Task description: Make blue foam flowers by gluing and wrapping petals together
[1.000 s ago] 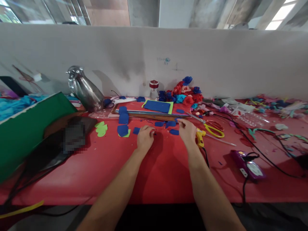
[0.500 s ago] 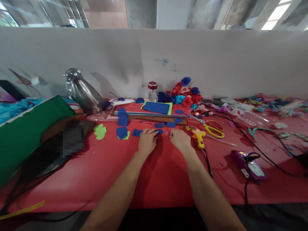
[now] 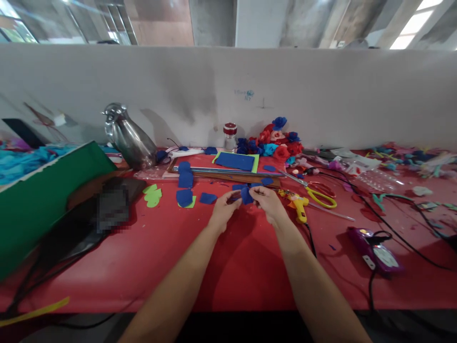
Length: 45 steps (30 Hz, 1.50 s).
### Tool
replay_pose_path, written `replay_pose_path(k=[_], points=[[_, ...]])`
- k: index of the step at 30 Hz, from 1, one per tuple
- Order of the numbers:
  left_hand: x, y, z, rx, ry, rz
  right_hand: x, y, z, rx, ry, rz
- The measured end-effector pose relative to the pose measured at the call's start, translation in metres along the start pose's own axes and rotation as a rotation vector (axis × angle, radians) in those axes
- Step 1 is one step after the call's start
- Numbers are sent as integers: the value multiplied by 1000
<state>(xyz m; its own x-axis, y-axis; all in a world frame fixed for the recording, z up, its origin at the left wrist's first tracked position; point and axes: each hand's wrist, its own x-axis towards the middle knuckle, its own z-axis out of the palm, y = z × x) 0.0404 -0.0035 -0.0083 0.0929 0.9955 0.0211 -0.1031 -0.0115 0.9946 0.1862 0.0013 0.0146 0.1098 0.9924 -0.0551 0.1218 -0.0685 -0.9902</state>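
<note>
A small blue petal-shaped piece (image 3: 245, 196) is raised just above the red table, between my hands. My right hand (image 3: 268, 204) pinches its right edge between thumb and fingers. At its left edge, my left hand (image 3: 224, 209) has thumb and fingertips closed on it. Another blue piece (image 3: 208, 198) lies flat, left of my left hand. More cut blue pieces, such as a rounded one (image 3: 184, 197) partly over a light green sheet, are set out farther left. Just right of my right hand rests a yellow glue gun (image 3: 300, 208).
Scissors (image 3: 321, 197) with yellow handles lie beyond the glue gun. A purple power box (image 3: 374, 252) with black cords sits at right. Behind are stacked sheets (image 3: 235, 161), a glass jar (image 3: 230, 138), fabric-like flowers (image 3: 280, 143) and a metal jug (image 3: 132, 138). A green box (image 3: 53, 200) stands left.
Both hands have come closer together and now hold one blue piece up between them. The blue piece formerly under my left hand is uncovered. The view has shifted slightly.
</note>
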Motion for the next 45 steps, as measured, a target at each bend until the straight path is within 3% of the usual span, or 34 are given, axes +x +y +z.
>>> replay_pose_path(k=[2,7,15,22,24,27,29,31,33,36,37,41,45], points=[[-3,2,3,-142,-42,-85,-1,0,2,99,-25,36],[-6,9,5,-319,-14,-190,-4,0,8,107,-4,1],[-6,5,6,-203,-2,-87,-2,4,9,81,-3,-19],[-2,4,5,-153,94,-114,1,4,-3,-9,26,-62],[2,4,3,-154,185,-70,1,2,-12,-183,-86,-124],[7,3,-2,-150,294,-15,0,1,-21,-471,-414,-210],[10,4,-6,-155,332,-6,2,3,-23,-597,-497,-250],[10,4,-8,-139,343,2,4,6,-22,-622,-407,-242],[8,3,-7,-83,296,8,6,8,-21,-524,-229,-195],[3,-1,-1,32,57,-31,7,7,-19,-295,-59,-137],[1,-4,1,63,2,-37,7,5,-18,-236,-49,-117],[-4,-6,8,134,43,47,2,-2,-15,-96,-90,-50],[-4,0,7,15,94,20,-1,-4,-10,-71,-114,-21]])
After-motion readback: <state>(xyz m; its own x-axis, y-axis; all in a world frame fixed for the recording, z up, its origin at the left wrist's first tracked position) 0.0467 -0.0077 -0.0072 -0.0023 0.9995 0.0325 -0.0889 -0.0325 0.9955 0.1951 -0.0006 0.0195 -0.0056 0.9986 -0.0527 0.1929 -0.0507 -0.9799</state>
